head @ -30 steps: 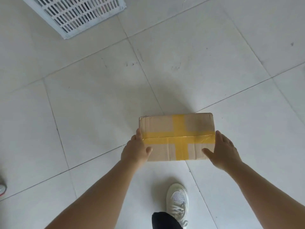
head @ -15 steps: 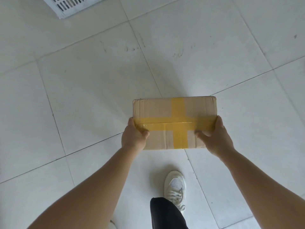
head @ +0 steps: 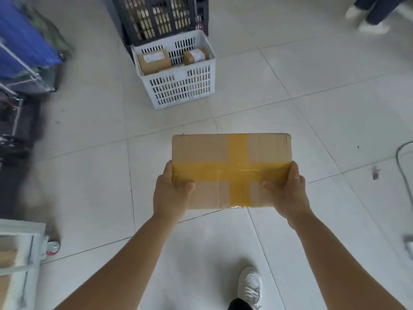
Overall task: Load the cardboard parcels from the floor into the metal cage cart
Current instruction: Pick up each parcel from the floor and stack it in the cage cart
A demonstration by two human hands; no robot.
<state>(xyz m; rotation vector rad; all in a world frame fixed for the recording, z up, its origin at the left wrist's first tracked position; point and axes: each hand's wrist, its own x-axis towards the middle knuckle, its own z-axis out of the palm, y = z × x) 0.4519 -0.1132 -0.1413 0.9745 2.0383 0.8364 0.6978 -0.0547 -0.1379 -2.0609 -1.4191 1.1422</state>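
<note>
Two bare hands clamp one flat rectangular brown cardboard parcel (head: 231, 170) at the middle of the view, clear of the floor. The left hand (head: 171, 195) grips its short edge at nine o'clock, thumb lying over the top face and fingers hidden underneath; the right hand (head: 285, 194) grips the opposite edge at three o'clock in the same way. Glossy yellow packing tape (head: 237, 173) crosses the parcel's matte corrugated top in a plus shape, and the far right corner looks slightly crumpled.

The glossy pale tiled floor (head: 335, 104) carries thin dark grout lines and a few scuffs. At twelve o'clock stands a white slotted plastic crate (head: 178, 86) holding two small brown cardboard boxes with paper labels, one (head: 153, 61) to the left and one (head: 194, 56) to the right. Just behind it, touching or nearly so, is a black slotted plastic crate (head: 161, 16) with brownish contents seen through its bars.

At nine to ten o'clock a blurred metal-framed cart (head: 20, 70) carries something blue. At seven to eight o'clock sits a pale trolley corner (head: 22, 249) with a red-hubbed caster wheel (head: 53, 247). A white mesh sneaker (head: 250, 285) shows at five to six o'clock. A grey cable (head: 402, 166) curves along three o'clock, and another person's dark trouser legs (head: 375, 10) appear at one o'clock.
</note>
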